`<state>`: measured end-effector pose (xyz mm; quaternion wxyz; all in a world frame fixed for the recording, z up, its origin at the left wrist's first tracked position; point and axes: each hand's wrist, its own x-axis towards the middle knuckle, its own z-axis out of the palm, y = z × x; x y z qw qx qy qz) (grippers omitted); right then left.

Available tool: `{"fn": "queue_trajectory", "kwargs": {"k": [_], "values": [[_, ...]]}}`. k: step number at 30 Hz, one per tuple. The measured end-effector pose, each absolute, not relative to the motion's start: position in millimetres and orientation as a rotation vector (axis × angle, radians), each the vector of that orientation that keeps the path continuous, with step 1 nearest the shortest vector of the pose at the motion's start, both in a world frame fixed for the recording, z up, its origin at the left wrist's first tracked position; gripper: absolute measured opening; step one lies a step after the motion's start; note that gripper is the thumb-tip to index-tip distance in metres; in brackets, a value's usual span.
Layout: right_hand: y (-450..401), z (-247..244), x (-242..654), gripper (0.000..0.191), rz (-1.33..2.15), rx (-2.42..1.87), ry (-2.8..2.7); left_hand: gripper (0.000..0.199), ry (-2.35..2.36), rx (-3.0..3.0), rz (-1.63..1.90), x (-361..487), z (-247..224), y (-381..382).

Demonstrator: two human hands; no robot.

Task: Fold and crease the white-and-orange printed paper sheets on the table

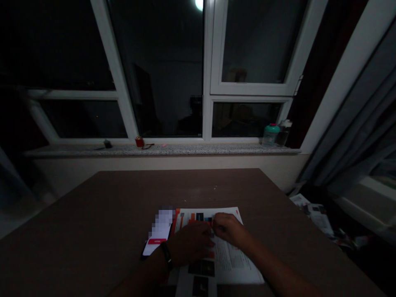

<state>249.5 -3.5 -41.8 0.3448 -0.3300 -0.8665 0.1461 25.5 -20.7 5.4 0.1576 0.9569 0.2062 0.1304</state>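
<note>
A printed booklet or set of sheets (232, 258) with pictures and text lies on the brown table (123, 194). My left hand (193, 241), with a dark band at its wrist, rests over the left part of the pages, its fingers somewhat apart. Near the top middle of the pages, my right hand (225, 227) is closed, its fingertips curled close to my left fingers; what it pinches is too small and dark to make out. Just left of the pages lies a phone (159, 233) with its screen lit.
Behind the table runs a stone windowsill (192, 149) with a small red object (139, 142), a small dark object (107, 143) and a teal-lidded bottle (271, 135) beside a clear one (284, 133). Papers (318, 216) lie lower down, right of the table.
</note>
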Motion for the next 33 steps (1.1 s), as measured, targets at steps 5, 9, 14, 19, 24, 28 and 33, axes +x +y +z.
{"fn": "queue_trajectory", "kwargs": {"k": [5, 9, 14, 19, 24, 28, 33], "values": [[3, -45, 248, 0.019, 0.272, -0.939, -2.232, 0.025, 0.581, 2.751, 0.397, 24, 7, -22], [6, -46, 247, 0.018, 0.226, -1.044, -2.204, 0.025, 0.575, 2.730, 0.407, 24, 6, -22], [2, -44, 251, 0.014, 0.266, -1.103, -2.097, 0.032, 0.642, 2.738, 0.390, 23, 1, -20], [-5, -38, 255, 0.011, 0.303, -1.114, -2.017, 0.051, 0.713, 2.749, 0.394, 20, -4, -19], [-9, -32, 255, 0.012, 0.311, -1.086, -2.054, 0.070, 0.704, 2.789, 0.342, 19, -9, -16], [-10, -32, 254, 0.010, 0.284, -1.051, -2.150, 0.071, 0.740, 2.775, 0.358, 21, -7, -14], [-13, -37, 252, 0.015, 0.192, -0.956, -2.306, 0.063, 0.811, 2.723, 0.375, 25, -1, -17]]}}
